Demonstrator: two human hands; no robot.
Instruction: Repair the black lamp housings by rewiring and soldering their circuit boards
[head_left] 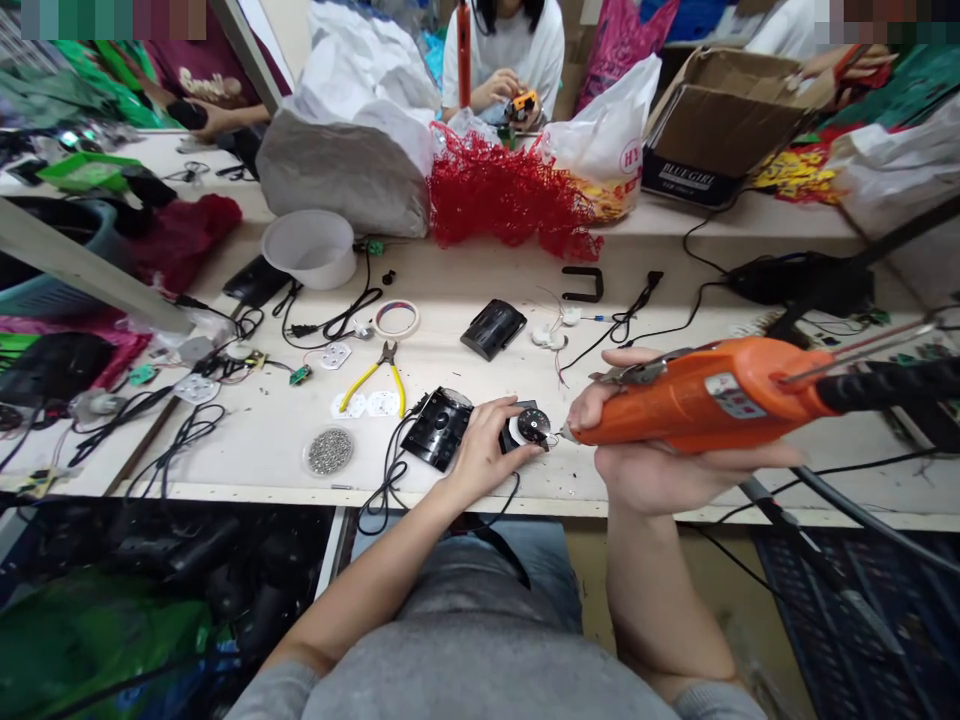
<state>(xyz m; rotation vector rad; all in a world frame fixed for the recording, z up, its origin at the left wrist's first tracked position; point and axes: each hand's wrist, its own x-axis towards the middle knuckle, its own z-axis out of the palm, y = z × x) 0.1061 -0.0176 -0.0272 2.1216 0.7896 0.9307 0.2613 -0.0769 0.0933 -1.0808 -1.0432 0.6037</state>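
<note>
At the front edge of the counter, just left of the screwdriver's tip, we have a round black part with a white collar, lying beside an opened black case. Our left hand pinches the round part between thumb and fingers, its wrist close to the case. Our right hand is wrapped round an orange electric screwdriver, held level and pointing at the round part; whether the tip touches it, we cannot tell. A black cord trails down to the left of the case. Farther left we see a small dish of screws, and above it yellow-handled pliers lying across white discs. Beyond the pliers rests a roll of tape, and to its right a second black case and a U-shaped black bracket. Toward the back we find a white tub, a large white sack, a heap of red netting and a cardboard box. Across from us, a person in white holds a small orange-and-black object.
</note>
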